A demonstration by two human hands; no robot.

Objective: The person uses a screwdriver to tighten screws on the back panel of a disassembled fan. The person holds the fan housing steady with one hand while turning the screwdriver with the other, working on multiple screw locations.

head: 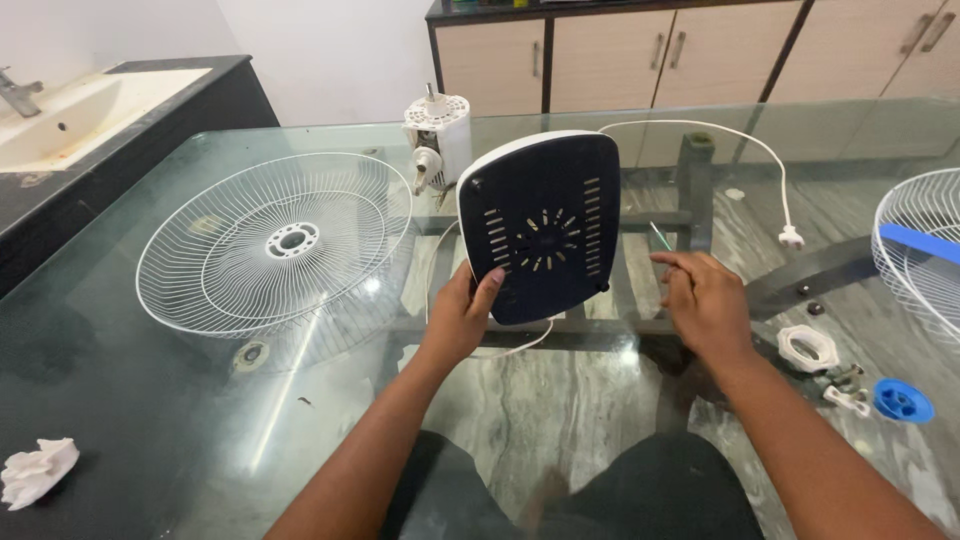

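Now, grip: left hand (462,318) pinches the lower-left edge of the fan base (545,228), thumb on the dark underside, fingers hidden behind; right hand (706,300) is off it, fingers loosely spread, just beside the base's lower-right corner, touching nothing
Base pos.: held up on edge above the glass table (150,420), tilted back a bit, dark slotted underside toward the camera; white rim shows along top and left
Base feel: prob. hard plastic shell, stiff; looks moderately heavy for a one-hand edge pinch, so likely to swing or twist; smooth rim, could slip
Where to hold: prob. best at both side edges, palms on the rim, thumbs on the flat dark face; avoid the vent slots and the cord exit
Cord (700,135): white, loops from behind the base across the table to a plug (791,238) at right; slack; may drag or snag if the base is turned
Motor (437,135): white housing w/ shaft, stands just behind the base's top-left
Grille (275,245): white wire guard, lies flat at left, well apart from the hands; thin wires, bendable
Small parts: white nut (809,347) and blue cap (903,401) at right near the right forearm; second grille (925,250) at the right edge
Far left: crumpled white cloth (38,470); sink (60,115) beyond the table
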